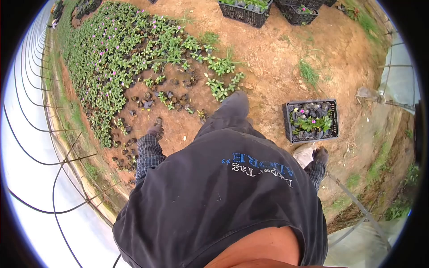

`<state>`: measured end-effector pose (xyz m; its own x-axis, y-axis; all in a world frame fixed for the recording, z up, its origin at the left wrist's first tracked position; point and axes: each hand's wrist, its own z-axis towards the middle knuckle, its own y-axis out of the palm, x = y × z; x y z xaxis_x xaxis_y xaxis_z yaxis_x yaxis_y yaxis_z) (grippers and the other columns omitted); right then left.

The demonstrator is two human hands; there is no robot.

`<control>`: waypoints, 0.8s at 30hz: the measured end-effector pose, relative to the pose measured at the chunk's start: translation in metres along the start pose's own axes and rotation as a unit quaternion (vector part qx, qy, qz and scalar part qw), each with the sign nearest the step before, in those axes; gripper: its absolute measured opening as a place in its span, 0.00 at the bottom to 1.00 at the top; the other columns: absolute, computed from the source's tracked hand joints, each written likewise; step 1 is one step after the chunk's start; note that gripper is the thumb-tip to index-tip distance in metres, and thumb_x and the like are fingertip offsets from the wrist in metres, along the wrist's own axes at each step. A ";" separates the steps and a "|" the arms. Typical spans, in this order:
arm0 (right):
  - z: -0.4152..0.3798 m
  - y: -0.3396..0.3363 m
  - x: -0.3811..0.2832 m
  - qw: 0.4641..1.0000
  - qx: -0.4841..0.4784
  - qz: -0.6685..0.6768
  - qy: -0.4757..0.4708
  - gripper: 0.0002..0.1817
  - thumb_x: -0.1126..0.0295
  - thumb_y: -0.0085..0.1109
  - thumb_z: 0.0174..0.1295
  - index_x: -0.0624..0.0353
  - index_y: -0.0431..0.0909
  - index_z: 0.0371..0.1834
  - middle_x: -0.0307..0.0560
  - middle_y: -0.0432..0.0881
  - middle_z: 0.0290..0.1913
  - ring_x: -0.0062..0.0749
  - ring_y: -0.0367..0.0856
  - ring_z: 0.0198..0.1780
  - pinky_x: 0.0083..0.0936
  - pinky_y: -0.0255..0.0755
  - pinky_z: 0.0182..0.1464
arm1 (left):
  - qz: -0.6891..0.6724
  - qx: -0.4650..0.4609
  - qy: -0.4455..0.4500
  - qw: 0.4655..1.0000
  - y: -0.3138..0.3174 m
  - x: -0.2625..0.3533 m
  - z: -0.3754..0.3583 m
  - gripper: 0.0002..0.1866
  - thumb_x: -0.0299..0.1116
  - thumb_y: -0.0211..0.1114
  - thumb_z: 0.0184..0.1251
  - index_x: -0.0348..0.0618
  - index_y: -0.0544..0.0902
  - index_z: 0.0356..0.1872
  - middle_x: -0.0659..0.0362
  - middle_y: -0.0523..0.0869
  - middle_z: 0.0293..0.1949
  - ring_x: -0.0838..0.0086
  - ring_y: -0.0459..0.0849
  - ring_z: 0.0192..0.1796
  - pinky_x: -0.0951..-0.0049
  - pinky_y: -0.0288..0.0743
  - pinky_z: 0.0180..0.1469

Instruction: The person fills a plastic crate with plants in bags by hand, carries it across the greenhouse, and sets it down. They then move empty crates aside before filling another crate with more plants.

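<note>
Bare soil (pixel 277 62) is left open between seedling bed (pixel 120 49) and crate (pixel 311 120); both hands' grips cannot be told.

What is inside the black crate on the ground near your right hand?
The black crate holds small dark pots, several with green seedlings and a pink flower or two. Its bottom is hidden beneath them.

Left hand (pixel 155 129) hangs gloved over small dark seedling pots (pixel 172 96); right hand (pixel 320 155), also gloved, hangs just beside the black crate (pixel 287 127), well right of those pots.
</note>
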<state>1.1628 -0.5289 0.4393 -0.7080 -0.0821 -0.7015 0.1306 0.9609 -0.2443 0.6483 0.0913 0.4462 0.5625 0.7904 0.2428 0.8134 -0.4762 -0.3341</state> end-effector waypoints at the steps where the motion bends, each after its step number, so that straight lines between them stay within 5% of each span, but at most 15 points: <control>1: 0.009 0.016 -0.008 0.999 -0.045 0.017 0.015 0.07 0.66 0.53 0.60 0.56 0.68 0.33 0.39 0.70 0.18 0.26 0.68 0.15 0.23 0.61 0.13 | -0.004 0.002 -0.011 1.000 0.004 -0.006 -0.002 0.14 0.41 0.52 0.68 0.47 0.72 0.49 0.59 0.76 0.31 0.72 0.71 0.25 0.70 0.64 0.27; 4: 0.015 0.084 -0.022 0.992 -0.116 -0.056 0.000 0.08 0.65 0.56 0.59 0.56 0.70 0.33 0.41 0.72 0.20 0.27 0.71 0.16 0.24 0.64 0.15 | -0.028 0.033 -0.004 0.999 0.019 -0.019 -0.015 0.15 0.44 0.52 0.68 0.47 0.72 0.48 0.59 0.76 0.32 0.72 0.73 0.26 0.69 0.66 0.27; 7: 0.034 0.148 -0.053 0.979 -0.180 -0.097 0.002 0.11 0.63 0.59 0.59 0.58 0.72 0.36 0.42 0.74 0.23 0.28 0.73 0.18 0.25 0.67 0.18 | -0.030 0.048 -0.094 0.994 0.038 -0.039 -0.001 0.14 0.44 0.52 0.67 0.48 0.73 0.45 0.58 0.76 0.31 0.71 0.73 0.25 0.67 0.67 0.28; 9: 0.034 0.199 -0.102 0.967 -0.176 -0.177 -0.049 0.12 0.63 0.56 0.61 0.60 0.72 0.40 0.42 0.75 0.23 0.28 0.73 0.19 0.24 0.68 0.19 | -0.041 0.036 -0.080 0.995 0.041 -0.069 0.031 0.16 0.49 0.54 0.65 0.45 0.72 0.38 0.56 0.75 0.30 0.68 0.72 0.24 0.63 0.64 0.26; 10: 0.043 0.220 -0.126 0.946 -0.190 -0.243 -0.097 0.13 0.63 0.54 0.60 0.62 0.73 0.39 0.43 0.75 0.25 0.27 0.73 0.20 0.23 0.68 0.21 | -0.087 -0.006 -0.092 0.992 0.037 -0.082 0.045 0.17 0.49 0.53 0.65 0.44 0.72 0.39 0.55 0.75 0.31 0.66 0.73 0.25 0.62 0.65 0.26; 12: 0.080 0.269 -0.171 0.883 -0.193 -0.376 -0.203 0.15 0.63 0.51 0.59 0.66 0.74 0.39 0.42 0.75 0.27 0.25 0.73 0.23 0.21 0.67 0.24 | -0.112 0.075 -0.175 0.975 0.064 -0.065 0.043 0.20 0.47 0.50 0.67 0.40 0.72 0.47 0.50 0.79 0.39 0.63 0.76 0.29 0.62 0.69 0.30; 19: 0.165 0.457 -0.286 0.965 -0.213 -0.150 -0.039 0.09 0.65 0.55 0.60 0.57 0.72 0.39 0.44 0.76 0.24 0.30 0.76 0.21 0.25 0.70 0.21 | -0.033 0.081 -0.153 0.984 0.155 0.122 0.094 0.23 0.49 0.55 0.65 0.36 0.72 0.47 0.49 0.79 0.31 0.60 0.79 0.32 0.63 0.73 0.28; 21: 0.190 0.485 -0.289 0.956 -0.226 -0.187 -0.002 0.07 0.67 0.56 0.57 0.57 0.72 0.34 0.44 0.74 0.20 0.30 0.73 0.18 0.27 0.67 0.18 | 0.167 0.072 -0.012 0.983 0.181 0.266 0.022 0.26 0.53 0.55 0.63 0.38 0.74 0.49 0.53 0.83 0.35 0.66 0.80 0.30 0.66 0.74 0.29; 22: 0.206 0.491 -0.282 0.955 -0.216 -0.202 -0.006 0.09 0.66 0.52 0.58 0.62 0.71 0.33 0.43 0.72 0.19 0.30 0.72 0.18 0.29 0.67 0.19 | 0.249 0.075 0.082 0.962 0.181 0.320 0.022 0.28 0.50 0.50 0.66 0.39 0.70 0.58 0.50 0.82 0.43 0.66 0.82 0.39 0.66 0.74 0.38; 24: 0.228 0.513 -0.286 0.947 -0.206 -0.247 -0.003 0.09 0.66 0.51 0.58 0.62 0.71 0.33 0.42 0.72 0.19 0.30 0.72 0.18 0.29 0.67 0.18 | 0.229 0.164 0.197 0.939 0.186 0.421 -0.019 0.26 0.48 0.52 0.65 0.37 0.73 0.54 0.49 0.82 0.42 0.66 0.82 0.40 0.67 0.73 0.40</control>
<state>1.5905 -0.0732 0.3617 -0.6077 -0.5486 -0.5743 -0.4980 0.8265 -0.2626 1.0393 0.3274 0.5038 0.9055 0.2969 0.3031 0.4207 -0.5359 -0.7320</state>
